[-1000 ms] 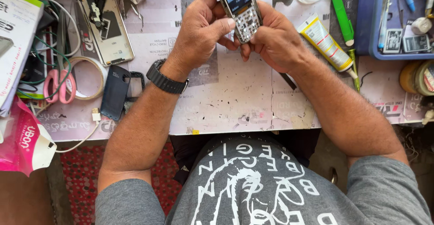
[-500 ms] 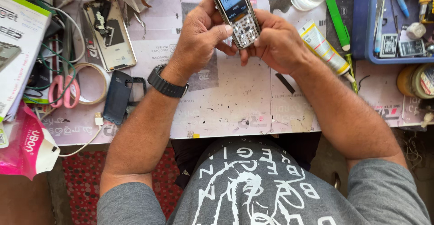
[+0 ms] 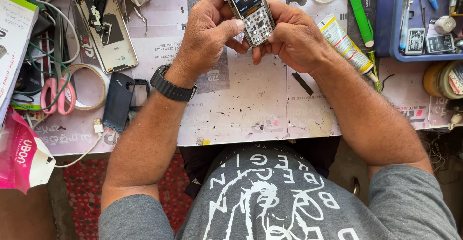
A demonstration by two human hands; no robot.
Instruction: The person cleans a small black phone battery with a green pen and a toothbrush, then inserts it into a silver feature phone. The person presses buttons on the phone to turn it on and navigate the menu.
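Holding a small keypad phone (image 3: 249, 9) at top centre of the frame, both hands closed around it. Left hand (image 3: 207, 33) grips its left side, thumb on the keypad; right hand (image 3: 292, 37) cups the right side and underside. Screen lit. Black wristwatch (image 3: 171, 88) on left wrist. Glue tube (image 3: 345, 45) just right of the right hand; pink scissors (image 3: 58, 95) far left.

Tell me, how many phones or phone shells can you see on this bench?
3. A keypad phone with its screen lit sits in both hands. An opened smartphone shell lies upper left. A dark phone cover lies below it. More may hide under the clutter.
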